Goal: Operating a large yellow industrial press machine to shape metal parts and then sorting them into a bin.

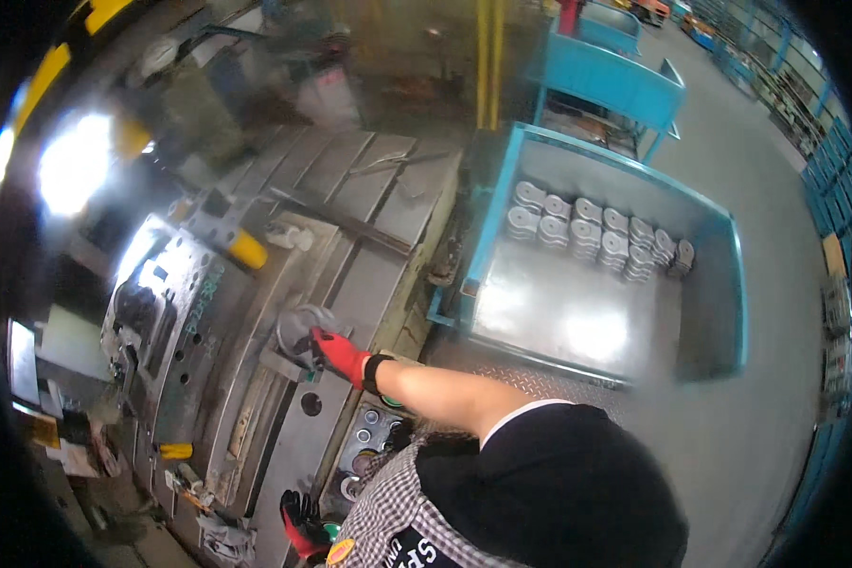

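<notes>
We judge the round metal part (pixel 303 327) is being lifted off the press die (pixel 256 379), our right hand (pixel 339 354) pinching its rim, our left hand (pixel 301 523) pressed on the control panel (pixel 369 445); next needs a carry to the blue bin (pixel 502 199)

Place: a metal-stamping factory floor.
Machine: a heavy steel press bed (pixel 350 218) with slotted plates fills the left, a yellow-capped post (pixel 247 250) standing on its die.
Bin: a blue steel bin (pixel 729 284) on the right holds rows of stacked round metal parts (pixel 596 232).
Floor: grey concrete floor (pixel 748 445), with steel tread plate (pixel 530 383) near the press.
Far side: more blue bins (pixel 625 80) and blue racking (pixel 828 151) along an aisle.
</notes>
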Motion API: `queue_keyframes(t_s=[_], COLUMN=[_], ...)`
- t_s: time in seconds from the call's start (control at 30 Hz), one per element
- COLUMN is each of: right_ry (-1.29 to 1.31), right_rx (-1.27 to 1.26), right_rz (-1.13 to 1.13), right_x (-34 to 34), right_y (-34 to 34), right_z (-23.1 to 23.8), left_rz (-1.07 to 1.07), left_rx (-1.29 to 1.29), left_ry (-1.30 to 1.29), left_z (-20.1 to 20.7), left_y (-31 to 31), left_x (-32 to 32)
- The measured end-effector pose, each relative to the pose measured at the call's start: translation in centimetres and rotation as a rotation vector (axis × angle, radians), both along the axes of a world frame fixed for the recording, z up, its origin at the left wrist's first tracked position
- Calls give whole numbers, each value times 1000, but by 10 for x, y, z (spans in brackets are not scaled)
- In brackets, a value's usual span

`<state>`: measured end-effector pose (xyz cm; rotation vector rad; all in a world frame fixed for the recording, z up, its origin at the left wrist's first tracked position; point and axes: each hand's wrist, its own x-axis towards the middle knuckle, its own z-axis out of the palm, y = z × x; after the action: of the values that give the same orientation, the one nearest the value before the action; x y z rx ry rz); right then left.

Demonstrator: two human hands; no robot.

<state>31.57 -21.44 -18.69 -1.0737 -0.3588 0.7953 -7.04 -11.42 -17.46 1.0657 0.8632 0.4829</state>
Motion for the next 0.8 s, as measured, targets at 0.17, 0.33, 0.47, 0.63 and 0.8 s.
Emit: queue_keyframes(t_s=[0.17, 0.33, 0.47, 0.63, 0.8], right_ry=[29, 181, -452, 59, 250], right_rx=[-19, 347, 110, 391, 603], right_rz=[97, 187, 71, 199, 359], right_x=[-5, 6, -2, -16, -27], right_y=[-15, -51, -69, -36, 77], right_z=[1, 35, 68, 136, 208], left_rz=[90, 160, 418, 429, 438], left_rx=[27, 262, -3, -66, -14], left_ry=[108, 125, 53, 13, -41], left_z=[9, 10, 0, 4, 3], left_y=[-17, -21, -29, -22, -6], left_x=[-7, -26, -40, -36, -45])
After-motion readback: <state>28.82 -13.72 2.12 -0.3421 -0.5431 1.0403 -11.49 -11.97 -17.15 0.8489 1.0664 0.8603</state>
